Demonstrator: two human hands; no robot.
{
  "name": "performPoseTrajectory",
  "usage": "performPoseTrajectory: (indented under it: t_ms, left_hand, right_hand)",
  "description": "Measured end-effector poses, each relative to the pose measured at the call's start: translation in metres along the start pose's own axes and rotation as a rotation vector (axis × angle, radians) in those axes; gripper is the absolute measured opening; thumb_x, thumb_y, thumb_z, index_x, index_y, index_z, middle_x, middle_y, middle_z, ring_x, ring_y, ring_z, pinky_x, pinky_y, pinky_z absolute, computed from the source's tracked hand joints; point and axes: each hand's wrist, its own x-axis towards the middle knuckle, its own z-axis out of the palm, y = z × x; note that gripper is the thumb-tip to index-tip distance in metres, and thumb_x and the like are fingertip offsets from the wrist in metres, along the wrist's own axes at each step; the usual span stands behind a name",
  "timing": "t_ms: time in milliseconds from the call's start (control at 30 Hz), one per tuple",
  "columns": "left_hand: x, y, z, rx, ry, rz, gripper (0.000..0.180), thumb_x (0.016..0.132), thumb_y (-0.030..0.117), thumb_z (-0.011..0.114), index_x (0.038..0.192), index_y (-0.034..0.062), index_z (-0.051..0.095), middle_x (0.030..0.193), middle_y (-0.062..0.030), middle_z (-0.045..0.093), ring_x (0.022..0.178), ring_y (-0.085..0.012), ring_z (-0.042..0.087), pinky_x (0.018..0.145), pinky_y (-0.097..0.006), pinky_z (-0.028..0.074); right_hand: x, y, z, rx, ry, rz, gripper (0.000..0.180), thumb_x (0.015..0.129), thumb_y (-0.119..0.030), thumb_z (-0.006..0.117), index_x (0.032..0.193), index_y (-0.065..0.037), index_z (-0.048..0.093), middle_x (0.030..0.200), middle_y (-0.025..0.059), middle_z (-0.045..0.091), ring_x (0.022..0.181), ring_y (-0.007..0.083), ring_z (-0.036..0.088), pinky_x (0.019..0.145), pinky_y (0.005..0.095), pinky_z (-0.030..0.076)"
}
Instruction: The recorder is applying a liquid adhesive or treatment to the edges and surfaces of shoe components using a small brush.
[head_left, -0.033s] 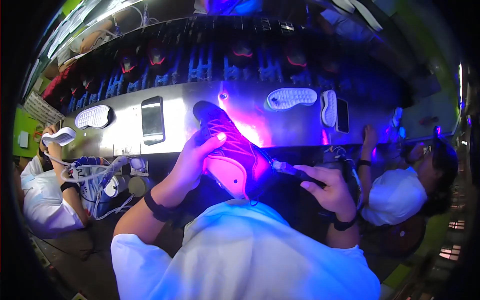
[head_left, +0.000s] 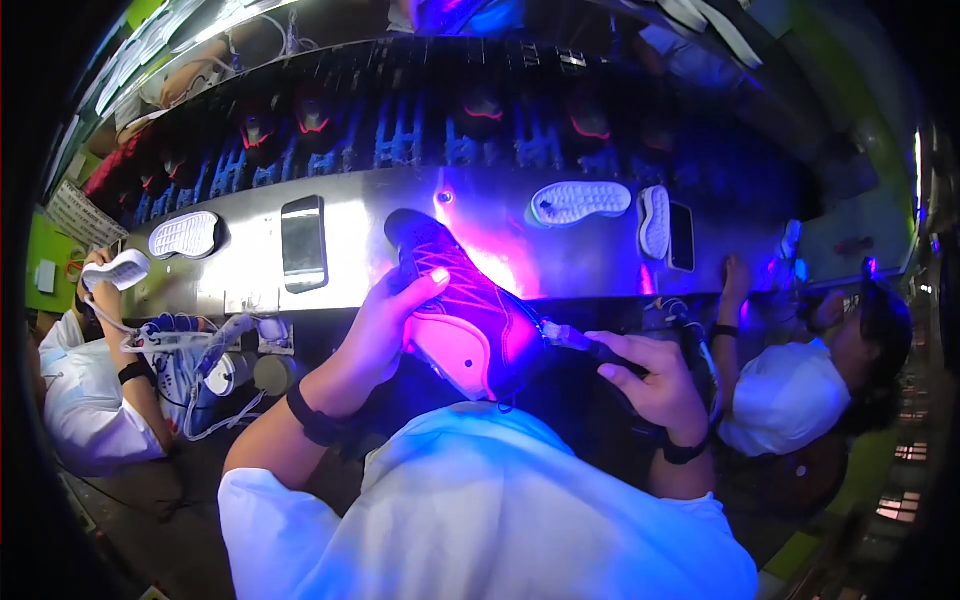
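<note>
My left hand (head_left: 395,315) is closed round a dark lace-up shoe upper (head_left: 465,285), its thumb lying across the side. The shoe is tilted, toe pointing away and to the left, and a smooth panel on its side glows pink under the violet light. In my right hand (head_left: 655,375) is a slim brush (head_left: 570,337) with a dark handle, its pale tip touching or very near the shoe's right edge. The fingers on the handle are closed, with the index finger stretched along it.
On the metal bench (head_left: 365,265) lie a phone (head_left: 304,243), several white soles (head_left: 580,203) and another phone (head_left: 681,237). Beyond runs a dark rack (head_left: 400,130) bearing shoes. A co-worker (head_left: 100,400) at left holds a white sole; another person (head_left: 790,390) sits at right.
</note>
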Motion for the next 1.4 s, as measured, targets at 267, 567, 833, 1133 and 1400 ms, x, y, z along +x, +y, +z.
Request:
performPoseTrajectory:
  t_ms: [267,567,833,1133,1400]
  left_hand:
    - [0.011,-0.001,0.003,-0.185,-0.131,-0.276,0.046,0.102,0.044,0.054,0.124,0.0037,0.058,0.101,-0.0073,0.071,0.082,-0.0164,0.072,0.064,-0.026,0.058]
    - [0.024,-0.006,0.004,-0.448,-0.173,-0.429,0.048,0.103,0.046,0.050,0.132,0.0082,0.050,0.107,-0.0106,0.067,0.081,-0.0222,0.073,0.060,-0.027,0.062]
    - [0.019,-0.012,-0.004,-0.904,-0.331,-0.672,0.057,0.101,0.048,0.052,0.141,0.0086,0.044,0.119,-0.0235,0.061,0.096,-0.0410,0.069,0.060,-0.035,0.066]
    - [0.023,-0.052,-0.018,-1.216,-0.433,-0.815,0.080,0.090,0.058,0.061,0.148,0.0071,0.039,0.122,-0.0357,0.053,0.101,-0.0424,0.062,0.061,-0.032,0.062]
    - [0.003,-0.057,-0.028,-1.295,-0.506,-0.924,0.060,0.093,0.047,0.061,0.134,0.0039,0.049,0.116,-0.0212,0.057,0.100,-0.0435,0.062,0.053,-0.031,0.062]
  right_hand:
    - [0.022,0.001,-0.020,-0.166,0.140,-0.172,0.045,0.083,-0.005,0.075,0.128,-0.010,0.068,0.070,0.0100,0.053,0.059,0.0221,0.052,0.058,0.0363,0.043]
    - [0.056,-0.002,-0.043,-0.287,0.171,-0.284,0.052,0.080,-0.004,0.076,0.130,-0.013,0.067,0.069,0.0093,0.052,0.059,0.0252,0.054,0.056,0.0371,0.044]
    - [0.071,-0.001,-0.044,-0.297,0.148,-0.326,0.053,0.079,-0.003,0.076,0.130,-0.013,0.067,0.072,0.0094,0.055,0.060,0.0252,0.055,0.056,0.0366,0.044]
    - [0.086,0.007,-0.019,-0.162,0.148,-0.389,0.048,0.076,0.004,0.074,0.123,-0.003,0.068,0.074,0.0086,0.057,0.061,0.0201,0.054,0.057,0.0316,0.044]
    - [0.078,0.031,0.023,-0.080,0.151,-0.455,0.046,0.078,0.000,0.078,0.122,-0.005,0.069,0.076,0.0082,0.061,0.059,0.0184,0.056,0.055,0.0309,0.044]
